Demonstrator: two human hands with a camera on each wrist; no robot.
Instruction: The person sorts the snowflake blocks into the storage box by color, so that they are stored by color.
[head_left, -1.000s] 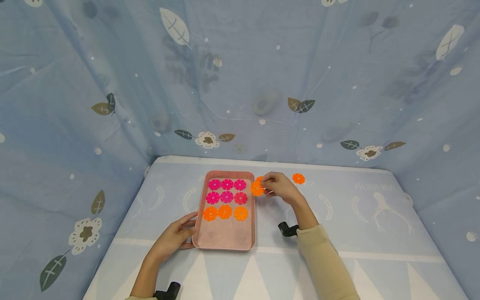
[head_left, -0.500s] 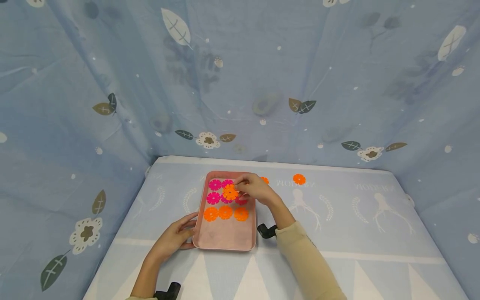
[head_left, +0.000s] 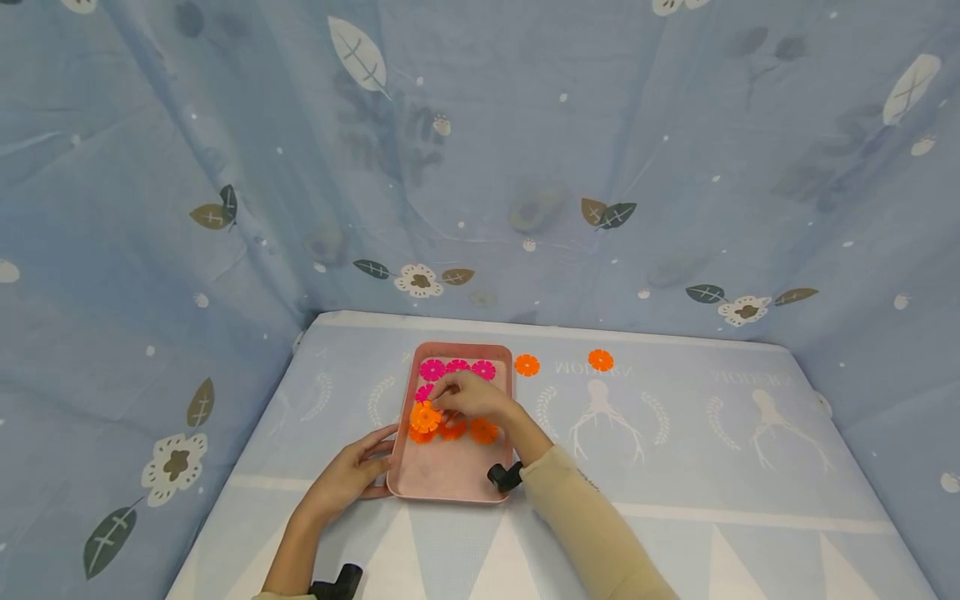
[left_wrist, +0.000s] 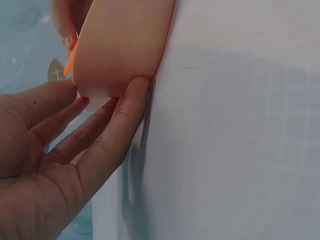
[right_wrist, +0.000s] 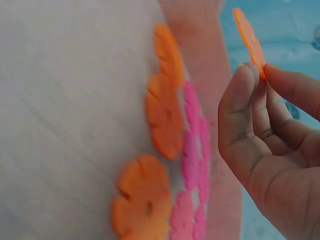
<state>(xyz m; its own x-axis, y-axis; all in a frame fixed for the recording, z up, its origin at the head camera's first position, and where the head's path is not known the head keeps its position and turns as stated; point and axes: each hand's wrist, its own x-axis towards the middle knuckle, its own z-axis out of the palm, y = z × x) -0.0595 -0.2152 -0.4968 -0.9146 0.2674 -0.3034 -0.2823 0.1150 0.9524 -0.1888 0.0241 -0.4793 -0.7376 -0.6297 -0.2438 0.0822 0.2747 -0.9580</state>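
Observation:
My right hand (head_left: 471, 394) pinches an orange interlocking disc (head_left: 426, 416) by its edge above the pink tray (head_left: 450, 482). In the right wrist view, this notched disc (right_wrist: 249, 40) tilts up between thumb and fingertips. Inside the tray, pink discs (head_left: 432, 370) form rows toward the far end, partly hidden by my right hand. A row of orange discs (head_left: 483, 431) lies nearer me, the held disc overlapping its left one. My left hand (head_left: 347, 475) rests against the tray's left wall; in the left wrist view, its spread fingers (left_wrist: 107, 145) touch the outer wall (left_wrist: 120, 55).
Two more orange discs lie on the table right of the tray, one close to its far corner (head_left: 527, 365), the other farther right (head_left: 601, 360). Blue patterned cloth (head_left: 480, 167) stands behind and along both sides. Black wrist mounts (head_left: 505, 477) sit on both arms.
My right hand has carried the orange disc leftward from right of the tray, across the pink rows, to the orange row's left end. My left hand has stayed at the tray's side.

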